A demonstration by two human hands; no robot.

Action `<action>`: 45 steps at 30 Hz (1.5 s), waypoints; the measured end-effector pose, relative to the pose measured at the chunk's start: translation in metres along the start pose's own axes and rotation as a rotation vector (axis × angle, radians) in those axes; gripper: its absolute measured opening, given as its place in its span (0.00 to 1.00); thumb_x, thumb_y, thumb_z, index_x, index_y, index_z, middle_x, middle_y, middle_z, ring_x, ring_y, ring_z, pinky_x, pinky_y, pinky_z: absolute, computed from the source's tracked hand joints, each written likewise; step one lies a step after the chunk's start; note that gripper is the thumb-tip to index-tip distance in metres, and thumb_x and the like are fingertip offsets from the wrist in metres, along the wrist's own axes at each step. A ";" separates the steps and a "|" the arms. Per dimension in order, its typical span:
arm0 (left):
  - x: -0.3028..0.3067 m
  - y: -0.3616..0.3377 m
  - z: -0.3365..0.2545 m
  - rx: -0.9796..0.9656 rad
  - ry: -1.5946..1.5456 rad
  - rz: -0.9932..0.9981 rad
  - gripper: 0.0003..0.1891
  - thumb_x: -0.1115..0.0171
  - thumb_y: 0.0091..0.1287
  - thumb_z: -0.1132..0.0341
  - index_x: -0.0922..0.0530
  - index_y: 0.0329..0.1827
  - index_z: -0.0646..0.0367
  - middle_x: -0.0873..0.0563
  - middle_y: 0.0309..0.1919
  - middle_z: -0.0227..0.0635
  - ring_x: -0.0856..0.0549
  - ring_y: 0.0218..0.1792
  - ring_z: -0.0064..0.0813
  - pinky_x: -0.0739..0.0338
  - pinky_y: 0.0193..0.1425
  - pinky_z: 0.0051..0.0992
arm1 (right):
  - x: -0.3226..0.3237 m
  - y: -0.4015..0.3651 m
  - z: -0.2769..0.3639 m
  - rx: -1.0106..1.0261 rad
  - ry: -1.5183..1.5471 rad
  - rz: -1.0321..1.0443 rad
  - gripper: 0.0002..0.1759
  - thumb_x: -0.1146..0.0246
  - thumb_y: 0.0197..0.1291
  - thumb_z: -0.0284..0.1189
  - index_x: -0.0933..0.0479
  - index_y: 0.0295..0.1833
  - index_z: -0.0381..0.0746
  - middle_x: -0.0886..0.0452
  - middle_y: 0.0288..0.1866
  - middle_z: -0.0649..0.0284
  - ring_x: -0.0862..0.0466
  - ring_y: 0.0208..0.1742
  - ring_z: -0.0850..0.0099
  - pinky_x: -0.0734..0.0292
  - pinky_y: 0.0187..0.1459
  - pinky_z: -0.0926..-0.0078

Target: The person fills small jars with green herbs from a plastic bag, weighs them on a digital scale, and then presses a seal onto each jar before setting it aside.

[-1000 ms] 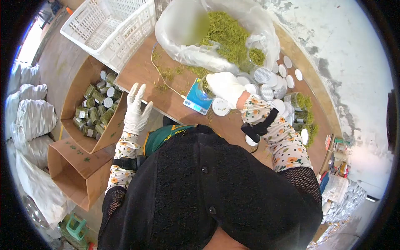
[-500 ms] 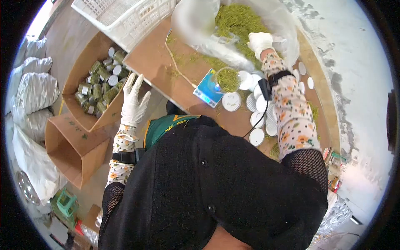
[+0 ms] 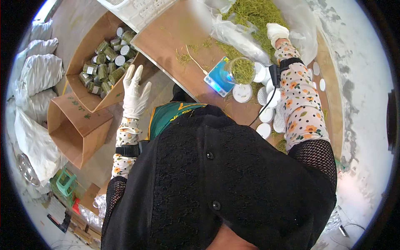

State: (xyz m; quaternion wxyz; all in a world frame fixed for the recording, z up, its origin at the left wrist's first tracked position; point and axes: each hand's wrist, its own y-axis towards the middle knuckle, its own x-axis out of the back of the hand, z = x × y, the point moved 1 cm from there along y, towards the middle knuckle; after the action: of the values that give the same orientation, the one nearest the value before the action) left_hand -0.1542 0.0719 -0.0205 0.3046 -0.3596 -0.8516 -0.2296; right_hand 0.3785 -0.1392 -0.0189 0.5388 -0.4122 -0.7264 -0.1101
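White gloves cover both hands. My left hand [image 3: 135,92] is raised beside the open carton, fingers spread, holding nothing. My right hand [image 3: 278,33] rests at the green dried strands [image 3: 256,16] in a clear plastic bag [image 3: 239,39]; its fingers look curled, but what lies under them is hidden. Nearer to me, a clear jar [image 3: 242,71] with green strands inside stands on a lit blue scale [image 3: 218,80]. White round lids [image 3: 242,93] lie around the jar and below my right forearm.
An open carton [image 3: 75,62] at the left holds several filled jars [image 3: 110,54]. Below it lies an empty carton [image 3: 83,125]. A white crate [image 3: 137,12] borders the brown table [image 3: 166,33]. White sacks [image 3: 37,75] line the far left, above a green stool [image 3: 66,182].
The view has shifted, so the table and cartons appear higher and further right. My right hand is still at the green strands, and my left hand remains raised with spread fingers.
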 end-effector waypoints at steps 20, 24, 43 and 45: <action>-0.003 0.018 -0.017 -0.131 0.010 -0.006 0.35 0.33 0.63 0.76 0.32 0.74 0.47 0.37 0.74 0.38 0.23 0.54 0.30 0.23 0.56 0.27 | 0.061 -0.079 -0.042 -0.101 1.597 -0.334 0.19 0.36 0.63 0.26 0.24 0.57 0.26 0.16 0.40 0.61 0.18 0.32 0.78 0.25 0.35 0.82; -0.004 0.017 -0.013 -0.130 0.012 -0.014 0.35 0.34 0.63 0.76 0.32 0.75 0.46 0.38 0.74 0.38 0.23 0.55 0.31 0.23 0.56 0.28 | 0.081 -0.130 -0.023 0.060 1.647 -0.290 0.09 0.36 0.64 0.25 0.21 0.47 0.33 0.17 0.35 0.67 0.19 0.31 0.79 0.26 0.35 0.81; -0.010 0.026 -0.014 -0.144 -0.045 0.036 0.35 0.34 0.63 0.76 0.33 0.75 0.46 0.37 0.73 0.40 0.22 0.54 0.31 0.22 0.53 0.27 | 0.088 -0.234 0.109 0.254 0.222 -0.453 0.01 0.38 0.54 0.29 0.21 0.32 0.46 0.19 0.25 0.59 0.16 0.30 0.58 0.23 0.33 0.54; -0.011 0.026 -0.013 -0.153 -0.027 0.046 0.35 0.34 0.63 0.76 0.32 0.74 0.47 0.36 0.73 0.39 0.22 0.53 0.31 0.22 0.53 0.26 | 0.075 -0.224 0.120 0.355 0.128 -0.463 0.01 0.38 0.52 0.28 0.21 0.31 0.46 0.19 0.25 0.61 0.16 0.29 0.60 0.24 0.31 0.58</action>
State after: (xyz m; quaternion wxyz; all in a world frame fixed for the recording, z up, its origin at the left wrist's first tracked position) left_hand -0.1238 0.0748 -0.0142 0.2701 -0.4041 -0.8271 -0.2821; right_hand 0.1287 -0.1732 0.0624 0.6078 -0.1270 -0.7735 -0.1272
